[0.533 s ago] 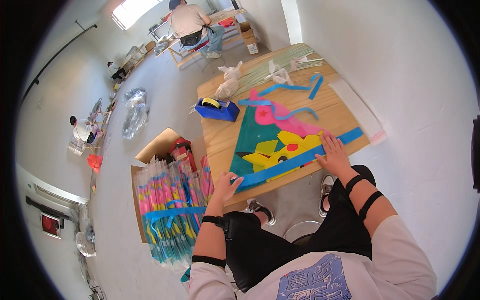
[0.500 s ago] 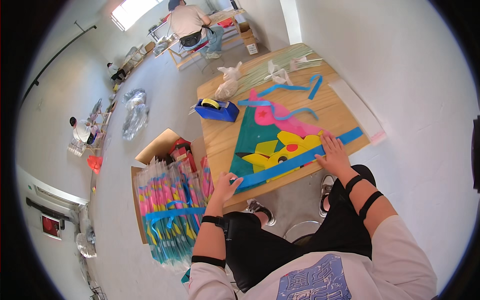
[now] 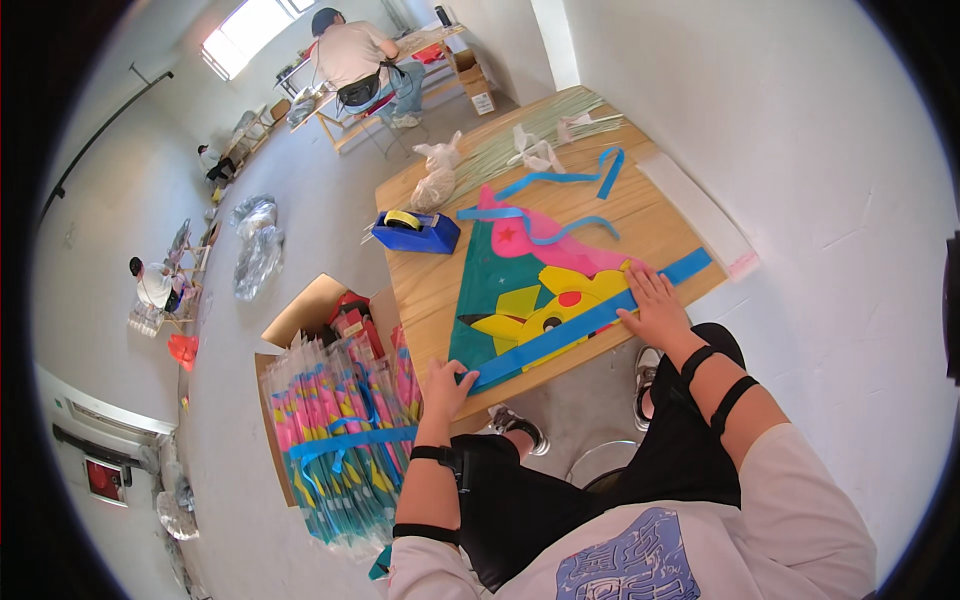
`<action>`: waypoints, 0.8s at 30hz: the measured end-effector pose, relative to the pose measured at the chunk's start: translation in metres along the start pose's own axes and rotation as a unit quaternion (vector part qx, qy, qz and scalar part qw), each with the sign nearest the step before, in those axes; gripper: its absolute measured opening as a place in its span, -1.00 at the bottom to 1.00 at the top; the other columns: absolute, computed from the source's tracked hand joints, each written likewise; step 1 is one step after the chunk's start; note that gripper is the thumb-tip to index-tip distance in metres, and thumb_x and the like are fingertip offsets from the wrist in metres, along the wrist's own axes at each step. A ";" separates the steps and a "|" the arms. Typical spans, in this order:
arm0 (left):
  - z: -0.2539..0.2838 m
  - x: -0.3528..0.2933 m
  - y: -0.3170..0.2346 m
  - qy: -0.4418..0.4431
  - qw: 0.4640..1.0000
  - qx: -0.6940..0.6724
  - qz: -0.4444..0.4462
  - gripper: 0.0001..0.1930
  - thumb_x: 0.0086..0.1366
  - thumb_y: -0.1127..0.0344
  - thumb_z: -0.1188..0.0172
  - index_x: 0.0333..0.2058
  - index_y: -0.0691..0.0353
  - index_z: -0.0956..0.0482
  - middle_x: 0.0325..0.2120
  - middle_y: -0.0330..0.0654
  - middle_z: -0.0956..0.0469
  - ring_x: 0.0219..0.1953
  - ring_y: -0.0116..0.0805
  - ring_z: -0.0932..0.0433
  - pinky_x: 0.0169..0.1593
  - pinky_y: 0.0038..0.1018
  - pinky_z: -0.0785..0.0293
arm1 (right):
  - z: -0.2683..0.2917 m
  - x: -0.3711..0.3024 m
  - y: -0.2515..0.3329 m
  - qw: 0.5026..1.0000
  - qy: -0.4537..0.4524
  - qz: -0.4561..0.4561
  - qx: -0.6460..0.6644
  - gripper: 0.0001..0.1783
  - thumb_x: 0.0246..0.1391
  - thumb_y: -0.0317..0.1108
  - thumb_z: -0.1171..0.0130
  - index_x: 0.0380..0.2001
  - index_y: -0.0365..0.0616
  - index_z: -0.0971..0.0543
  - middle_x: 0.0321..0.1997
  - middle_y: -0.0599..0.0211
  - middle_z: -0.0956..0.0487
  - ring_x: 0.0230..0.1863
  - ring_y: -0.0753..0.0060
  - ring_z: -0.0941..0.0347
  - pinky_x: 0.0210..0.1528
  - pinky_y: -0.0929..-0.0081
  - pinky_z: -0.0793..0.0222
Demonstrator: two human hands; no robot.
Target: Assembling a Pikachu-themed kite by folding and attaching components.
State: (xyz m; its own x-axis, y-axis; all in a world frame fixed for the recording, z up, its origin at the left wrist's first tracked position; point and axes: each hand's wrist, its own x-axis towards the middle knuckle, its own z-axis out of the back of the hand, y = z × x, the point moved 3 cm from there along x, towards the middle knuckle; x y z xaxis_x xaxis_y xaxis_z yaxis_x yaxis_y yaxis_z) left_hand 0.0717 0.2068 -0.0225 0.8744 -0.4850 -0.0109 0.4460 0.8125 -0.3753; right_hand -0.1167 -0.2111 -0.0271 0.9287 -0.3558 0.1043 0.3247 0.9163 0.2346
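Observation:
A folded kite sheet of thin fabric, with a green part [image 3: 482, 290], a pink part and a yellow cartoon figure [image 3: 530, 318], lies on the wooden table [image 3: 420, 300]. Along its near edge runs a wide blue strip [image 3: 570, 336], slanting up to the right. My left hand [image 3: 447, 388] is at the strip's left end by the table edge, thumb and fingers closing on it. My right hand [image 3: 657, 308] rests on the strip toward its right end, fingers stretched out and palm down. Narrow blue ribbons [image 3: 560, 236] curl over the pink part and the table.
A blue tape dispenser [image 3: 418, 232] stands at the table's left edge. Behind are a tied plastic bag [image 3: 437, 175], thin pale sticks [image 3: 500, 150] and white scraps [image 3: 537, 150]. Left of the table, a cardboard box [image 3: 300, 312] holds several packed kites [image 3: 345, 440]. Several people sit farther off.
The view has shifted slightly, so table and kite appear a little farther left. My left hand has closed more on the strip's end; my right hand stays flat on the strip.

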 end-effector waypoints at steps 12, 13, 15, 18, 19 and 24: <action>0.020 -0.028 -0.031 -0.138 0.978 0.021 -0.157 -0.73 0.09 0.43 -0.42 -0.20 0.07 -0.65 -0.22 -0.14 -0.55 -0.08 -0.06 -0.57 -0.05 -0.16 -0.44 | -0.005 0.001 -0.002 0.999 -0.033 0.004 -0.008 -0.06 0.34 0.24 -0.05 0.58 -0.09 -0.16 0.68 0.22 -0.13 0.70 0.19 0.08 0.69 0.08 0.26; 0.024 -0.032 -0.040 -0.140 0.964 0.080 -0.213 -0.72 0.09 0.47 -0.37 -0.18 0.06 -0.65 -0.22 -0.15 -0.56 -0.08 -0.08 -0.57 -0.04 -0.16 -0.43 | -0.006 -0.001 -0.002 0.999 -0.033 0.003 -0.007 -0.06 0.34 0.24 -0.06 0.58 -0.09 -0.17 0.69 0.23 -0.13 0.70 0.19 0.08 0.69 0.08 0.26; 0.021 -0.033 -0.061 -0.125 0.964 0.103 -0.209 -0.75 0.17 0.46 -0.28 -0.15 0.07 -0.66 -0.20 -0.17 -0.58 -0.03 -0.10 -0.57 0.04 -0.15 -0.43 | -0.007 0.000 -0.003 1.000 -0.031 0.000 -0.002 -0.06 0.33 0.24 -0.07 0.57 -0.09 -0.18 0.68 0.24 -0.13 0.70 0.18 0.07 0.69 0.07 0.25; 0.011 -0.035 -0.122 -0.122 0.963 0.050 -0.235 -0.73 0.25 0.44 -0.17 -0.08 0.15 -0.68 -0.04 -0.15 -0.63 0.13 -0.09 -0.57 0.18 -0.15 -0.44 | -0.005 -0.001 -0.002 0.999 -0.033 0.000 0.010 -0.06 0.32 0.23 -0.09 0.57 -0.10 -0.20 0.68 0.24 -0.14 0.69 0.15 0.05 0.68 0.06 0.22; 0.000 -0.037 -0.142 -0.103 0.955 0.030 -0.275 -0.63 0.21 0.47 -0.18 0.01 0.23 -0.65 0.08 -0.08 -0.61 0.23 -0.04 -0.52 0.28 -0.13 -0.40 | -0.003 -0.001 0.001 0.999 -0.035 0.003 0.016 -0.06 0.31 0.23 -0.10 0.56 -0.10 -0.20 0.68 0.25 -0.14 0.69 0.14 0.04 0.68 0.05 0.21; -0.081 -0.033 -0.242 -0.056 0.938 0.053 -0.339 -0.23 0.22 0.35 -0.25 0.41 0.41 -0.29 0.46 0.13 -0.27 0.52 0.10 -0.22 0.54 -0.08 -0.15 | -0.010 0.000 -0.003 0.997 -0.068 0.020 -0.005 -0.07 0.31 0.21 -0.10 0.55 -0.12 -0.22 0.64 0.20 -0.22 0.67 0.09 -0.01 0.66 0.02 0.17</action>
State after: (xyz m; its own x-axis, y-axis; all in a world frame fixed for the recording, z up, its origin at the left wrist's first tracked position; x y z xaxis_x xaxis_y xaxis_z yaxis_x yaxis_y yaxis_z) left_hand -0.0801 0.0001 -0.0068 0.3955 -0.8694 0.2962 0.9176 0.3605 -0.1672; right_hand -0.1163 -0.2119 -0.0376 0.9083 -0.3398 0.2439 0.2899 0.9318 0.2185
